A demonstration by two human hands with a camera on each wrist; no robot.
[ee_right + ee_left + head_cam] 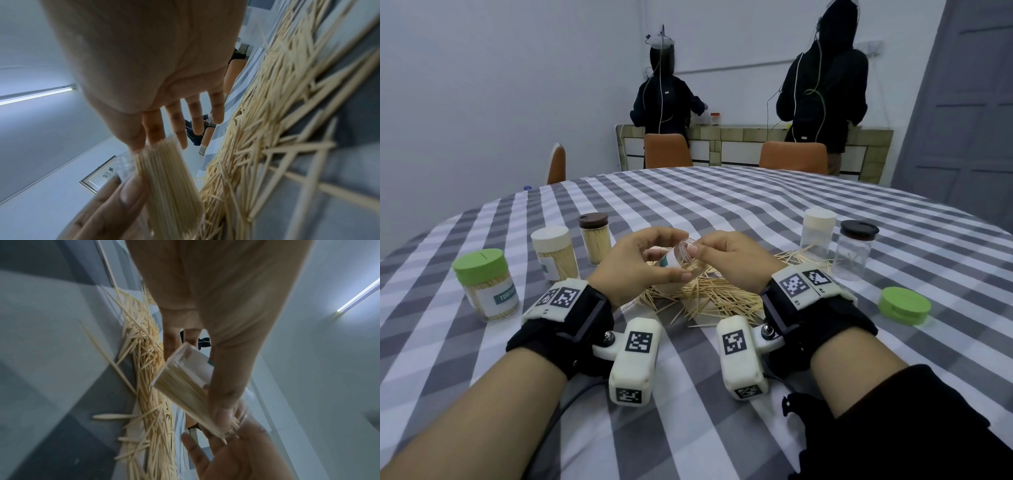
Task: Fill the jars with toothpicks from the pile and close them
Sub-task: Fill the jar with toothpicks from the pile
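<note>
Two hands at one jar (pixel 677 261): left hand (pixel 635 262) wrapped round it, mouth tilted toward 2 o'clock, right hand (pixel 734 255) pinching toothpicks (pixel 164 170) at rim.

Two dark-clad people (pixel 666 102) at a far counter (pixel 753 132), orange chairs (pixel 792 157) nearby

L hand (pixel 640 262) fingers curled w/ thumb opposed in a grip, R hand (pixel 732 258) pinching at fingertips, both forearms extended fwd, wrists close together

Six jars (pixel 487 286), perhaps; one loose lid (pixel 904 305).
</note>
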